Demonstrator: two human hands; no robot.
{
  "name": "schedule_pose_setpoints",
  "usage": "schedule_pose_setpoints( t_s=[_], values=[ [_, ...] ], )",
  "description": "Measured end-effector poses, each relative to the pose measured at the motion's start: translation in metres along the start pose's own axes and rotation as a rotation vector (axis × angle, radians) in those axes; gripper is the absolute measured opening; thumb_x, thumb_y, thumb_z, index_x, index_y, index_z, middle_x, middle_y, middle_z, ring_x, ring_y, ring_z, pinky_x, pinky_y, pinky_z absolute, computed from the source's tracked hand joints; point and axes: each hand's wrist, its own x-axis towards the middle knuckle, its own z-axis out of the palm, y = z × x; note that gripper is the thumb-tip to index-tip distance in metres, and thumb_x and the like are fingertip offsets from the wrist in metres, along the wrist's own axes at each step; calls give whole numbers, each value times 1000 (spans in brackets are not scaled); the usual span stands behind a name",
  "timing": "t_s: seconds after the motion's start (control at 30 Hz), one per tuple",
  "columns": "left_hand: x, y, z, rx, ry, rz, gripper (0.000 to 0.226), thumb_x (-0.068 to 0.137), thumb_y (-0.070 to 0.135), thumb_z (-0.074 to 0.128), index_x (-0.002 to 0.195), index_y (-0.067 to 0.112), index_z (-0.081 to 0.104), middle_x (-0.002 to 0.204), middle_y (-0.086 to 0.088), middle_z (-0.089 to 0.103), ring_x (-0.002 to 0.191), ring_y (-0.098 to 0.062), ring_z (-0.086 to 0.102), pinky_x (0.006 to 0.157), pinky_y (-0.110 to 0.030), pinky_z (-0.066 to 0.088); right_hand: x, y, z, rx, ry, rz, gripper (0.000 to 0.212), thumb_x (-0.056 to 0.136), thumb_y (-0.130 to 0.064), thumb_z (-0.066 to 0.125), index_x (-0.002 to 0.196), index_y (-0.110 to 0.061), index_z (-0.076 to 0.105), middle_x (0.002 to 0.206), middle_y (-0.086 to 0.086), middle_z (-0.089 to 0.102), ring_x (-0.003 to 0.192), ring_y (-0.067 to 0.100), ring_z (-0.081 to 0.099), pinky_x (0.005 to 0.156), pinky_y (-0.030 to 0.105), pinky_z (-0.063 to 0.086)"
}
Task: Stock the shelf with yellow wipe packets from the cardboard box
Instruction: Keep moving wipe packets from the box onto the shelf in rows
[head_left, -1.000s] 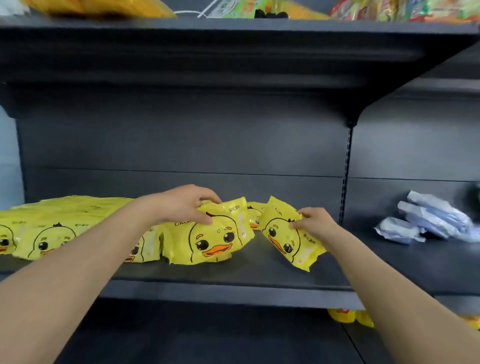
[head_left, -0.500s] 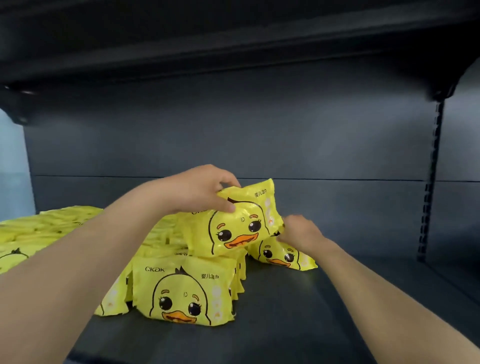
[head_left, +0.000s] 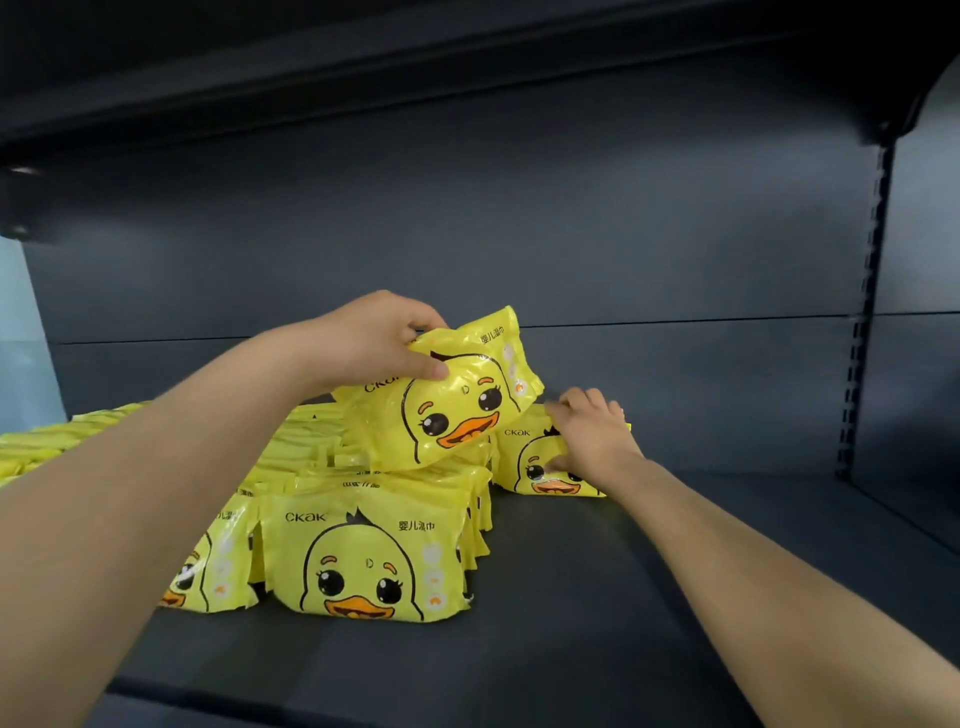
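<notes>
On the left, yellow wipe packets (head_left: 363, 561) crowd the shelf (head_left: 675, 597), near to far. Rightward, bare deck reaches the slotted upright (head_left: 862, 332).

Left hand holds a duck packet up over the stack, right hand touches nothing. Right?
Half right. In the head view the right hand grips a second packet on the shelf; the left hand does hold the raised packet over the stack.
</notes>
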Motion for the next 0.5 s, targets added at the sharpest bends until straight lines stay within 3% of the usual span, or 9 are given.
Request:
schedule_pose_setpoints(
  t_s=[0.1, 0.23, 0.4, 0.5],
  values=[
    [2, 5, 0, -43, 1, 15, 16, 84, 24, 68, 100, 26, 65, 91, 16, 66, 83, 0, 61, 68, -20, 50, -20, 2, -19, 82, 2, 37, 80, 80, -53, 64, 143, -16, 32, 140, 6, 36, 129, 24, 31, 107, 37, 29],
    [13, 16, 4, -95, 32, 61, 17, 84, 19, 68, 101, 20, 66, 88, 12, 66, 77, 0, 62, 61, -17, 49, -51, 5, -48, 149, -32, 86, 70, 87, -55, 53, 142, -16, 35, 140, 6, 40, 130, 24, 33, 105, 39, 32],
    [33, 41, 23, -67, 38, 152, 24, 84, 15, 68, 108, 12, 66, 105, -2, 68, 95, -16, 63, 85, -31, 50, -98, 1, -66, 221, -149, 128, 56, 88, -55, 50, 127, -14, 49, 125, 5, 53, 121, 24, 44, 95, 39, 40],
    [46, 57, 43, -3, 18, 198, 25, 85, 17, 67, 110, 11, 66, 108, -4, 67, 101, -21, 62, 91, -38, 49, -120, 2, -63, 282, -203, 175, 54, 85, -57, 52, 119, -14, 53, 118, 5, 57, 113, 25, 50, 91, 38, 45]
  ],
)
